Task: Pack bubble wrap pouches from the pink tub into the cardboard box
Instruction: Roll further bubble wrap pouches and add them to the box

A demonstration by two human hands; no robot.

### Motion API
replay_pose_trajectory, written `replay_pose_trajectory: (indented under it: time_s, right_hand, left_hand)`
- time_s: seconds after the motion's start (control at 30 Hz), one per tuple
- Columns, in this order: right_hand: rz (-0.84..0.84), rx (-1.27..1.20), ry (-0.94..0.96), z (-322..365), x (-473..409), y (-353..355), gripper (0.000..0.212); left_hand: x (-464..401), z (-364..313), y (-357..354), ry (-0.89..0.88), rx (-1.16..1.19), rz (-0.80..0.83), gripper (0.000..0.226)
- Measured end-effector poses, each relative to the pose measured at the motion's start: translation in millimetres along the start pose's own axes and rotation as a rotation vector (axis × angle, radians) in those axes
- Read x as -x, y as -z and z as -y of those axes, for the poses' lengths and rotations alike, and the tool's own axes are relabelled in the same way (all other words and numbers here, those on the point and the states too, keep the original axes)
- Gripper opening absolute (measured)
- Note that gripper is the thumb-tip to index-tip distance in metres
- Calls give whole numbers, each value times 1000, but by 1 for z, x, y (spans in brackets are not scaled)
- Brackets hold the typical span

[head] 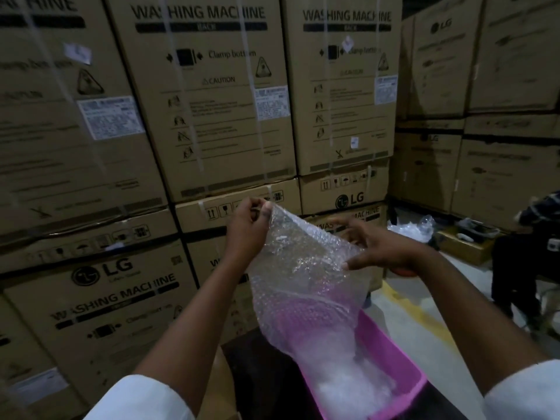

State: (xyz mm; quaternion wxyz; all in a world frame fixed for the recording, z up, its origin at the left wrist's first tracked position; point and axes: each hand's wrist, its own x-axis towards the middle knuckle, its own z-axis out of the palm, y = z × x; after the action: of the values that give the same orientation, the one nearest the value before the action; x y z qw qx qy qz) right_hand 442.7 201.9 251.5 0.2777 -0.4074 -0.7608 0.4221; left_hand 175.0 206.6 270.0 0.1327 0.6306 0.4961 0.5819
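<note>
1. I've got one bubble wrap pouch (306, 268) up at centre frame, my left hand (247, 225) pinching its top corner shut between thumb and fingers.
2. My right hand (381, 247) grips the right edge, fingers curled on the film, so the pouch hangs flat and I can spread it.
3. Its tail trails down into the pink tub (391, 344) at lower right, where more pouches (348, 386) lie heaped.
4. The target cardboard box isn't one I can pick out.
5. Behind, stacked washing machine cartons (200, 95) fill the frame; grey floor with a yellow line (418, 313) runs right, a seated person (527, 256) at the edge.
</note>
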Motion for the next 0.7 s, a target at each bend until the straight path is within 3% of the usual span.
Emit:
replay_pose_trajectory:
  time_s: [0.13, 0.2, 0.23, 0.33, 0.37, 0.4, 0.57, 0.7]
  right_hand:
    - [19, 52, 108, 32, 13, 2, 114]
    - [-9, 53, 147, 48, 17, -2, 113]
    - [-73, 65, 169, 56, 17, -4, 100]
    - [-399, -42, 279, 79, 10, 0, 23]
    - [-486, -102, 310, 86, 9, 2, 15]
    - [-549, -143, 322, 94, 7, 5, 20]
    - [-622, -256, 352, 135, 2, 13, 27]
    - [-627, -310, 360, 157, -8, 9, 22]
  left_hand:
    - [-11, -24, 22, 10, 81, -130, 10]
    - [-15, -35, 34, -30, 85, -164, 12]
    - [-17, -39, 40, -39, 93, -165, 13]
    - [-23, -54, 57, -33, 126, -152, 13]
    - [-25, -59, 64, -35, 125, -151, 14]
    - [-27, -65, 72, -36, 121, -141, 14]
    - [-24, -101, 104, 51, 346, -28, 23]
    - [-19, -114, 127, 203, 559, 338, 43]
